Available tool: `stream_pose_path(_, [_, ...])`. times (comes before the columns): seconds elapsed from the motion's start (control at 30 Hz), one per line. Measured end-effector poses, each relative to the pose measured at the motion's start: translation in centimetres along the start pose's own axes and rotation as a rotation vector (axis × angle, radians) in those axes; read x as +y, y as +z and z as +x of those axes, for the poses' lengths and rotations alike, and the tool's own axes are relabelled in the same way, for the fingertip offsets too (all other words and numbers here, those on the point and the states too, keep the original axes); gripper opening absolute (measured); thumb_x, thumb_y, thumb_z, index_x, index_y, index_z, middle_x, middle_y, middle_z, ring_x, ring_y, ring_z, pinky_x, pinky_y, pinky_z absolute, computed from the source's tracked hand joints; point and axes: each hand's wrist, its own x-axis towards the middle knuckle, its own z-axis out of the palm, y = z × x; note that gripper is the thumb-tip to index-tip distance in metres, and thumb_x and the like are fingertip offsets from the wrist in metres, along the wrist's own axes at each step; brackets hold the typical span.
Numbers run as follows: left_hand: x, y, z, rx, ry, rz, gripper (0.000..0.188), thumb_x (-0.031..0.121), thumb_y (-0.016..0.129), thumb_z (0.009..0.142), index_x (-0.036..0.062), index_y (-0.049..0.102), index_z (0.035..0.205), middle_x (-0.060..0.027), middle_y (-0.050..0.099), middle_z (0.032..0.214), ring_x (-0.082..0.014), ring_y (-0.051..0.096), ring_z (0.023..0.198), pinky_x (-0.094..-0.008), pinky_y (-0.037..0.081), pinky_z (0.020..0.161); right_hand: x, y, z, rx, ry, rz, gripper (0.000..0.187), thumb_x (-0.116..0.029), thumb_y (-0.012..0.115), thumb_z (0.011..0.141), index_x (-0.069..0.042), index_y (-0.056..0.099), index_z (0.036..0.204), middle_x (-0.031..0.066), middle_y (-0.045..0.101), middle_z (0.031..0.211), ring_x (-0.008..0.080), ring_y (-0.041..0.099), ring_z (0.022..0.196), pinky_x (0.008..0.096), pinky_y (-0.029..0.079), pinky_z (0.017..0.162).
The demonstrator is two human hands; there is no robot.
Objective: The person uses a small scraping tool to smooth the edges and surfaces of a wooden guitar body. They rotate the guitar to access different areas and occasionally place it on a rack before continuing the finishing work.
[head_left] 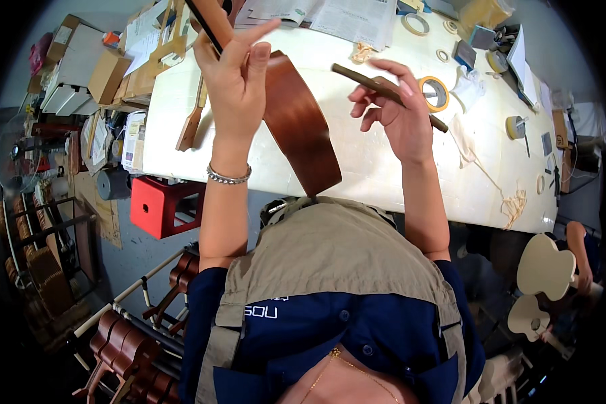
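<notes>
My left hand (239, 87) closes round the neck (213, 21) of a small guitar-like instrument, thumb and forefinger sticking up. The instrument's reddish-brown wooden body (299, 118) stands on edge beside that hand, its lower end near my apron at the table's front edge. The rest of the body is hidden. In my right hand (404, 114), above the white table (377, 175), a slim dark brown stick (367, 81) slants down to the right. Its fingers are curled, and the stick does not touch the instrument. An orange tape roll (440, 106) lies just beyond that hand.
Newspapers (357, 21) cover the far edge. Tape rolls (416, 25), sanding blocks (464, 54) and string (515, 205) lie on the right. A wooden neck piece (191, 126) rests left. A red stool (156, 205) and racked brown instruments (124, 340) stand left; another person's arm (578, 249) is right.
</notes>
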Motion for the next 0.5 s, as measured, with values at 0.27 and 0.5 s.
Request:
stream_pose_path(0.27, [2.1, 1.7, -0.4, 0.119, 0.046, -0.180, 0.039, 0.033, 0.051, 0.092, 0.0044, 0.068, 0.071, -0.0200, 0.052, 0.099, -0.0292, 0.044, 0.105, -0.0342, 0.040, 0.082, -2.5, 4.6, 2.7, -0.132, 0.194, 0.112, 0.033, -0.032, 0.045, 0.093, -0.002, 0.059, 0.087, 0.0068, 0.058, 0.064, 0.0098, 0.051, 0.052, 0.0201, 0.037, 0.045])
stream_pose_path(0.5, [1.8, 1.8, 0.2, 0.074, 0.080, -0.135, 0.038, 0.028, 0.059, 0.090, -0.0005, 0.066, 0.065, -0.0188, 0.050, 0.098, -0.0283, 0.049, 0.095, -0.0337, 0.042, 0.074, -3.3, 4.8, 1.7, -0.179, -0.026, -0.170, 0.022, -0.020, 0.046, 0.093, -0.002, 0.059, 0.092, 0.0042, 0.057, 0.065, 0.0077, 0.051, 0.053, 0.0192, 0.037, 0.046])
